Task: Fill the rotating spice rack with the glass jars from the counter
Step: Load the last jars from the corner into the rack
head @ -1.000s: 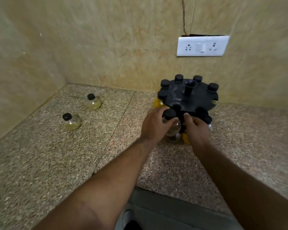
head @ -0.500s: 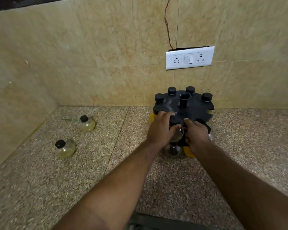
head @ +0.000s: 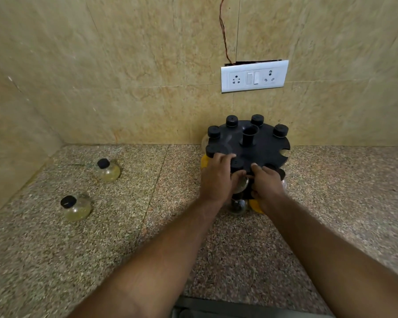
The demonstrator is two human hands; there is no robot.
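A black round spice rack (head: 262, 145) stands on the speckled counter against the back wall, with several black-capped jars in its top slots. My left hand (head: 216, 177) grips a glass jar (head: 240, 180) with a black cap at the rack's near edge, its neck in a slot. My right hand (head: 265, 184) holds the rack's near rim just to the right of that jar, fingers curled over it. Two loose glass jars lie on the counter at the left: one farther back (head: 107, 169), one nearer (head: 75, 206). Another jar (head: 238, 205) hangs in the lower tier below my hands.
The counter (head: 124, 249) runs into a corner with tiled walls on the left and behind. A white socket plate (head: 254, 75) sits on the back wall above the rack, with a wire going up. The counter's front edge lies near the bottom of the view.
The view has tilted up, so the rack and jars sit lower in frame. My left hand has pushed the jar further into the rack's near slot; the right hand stays on the rim.
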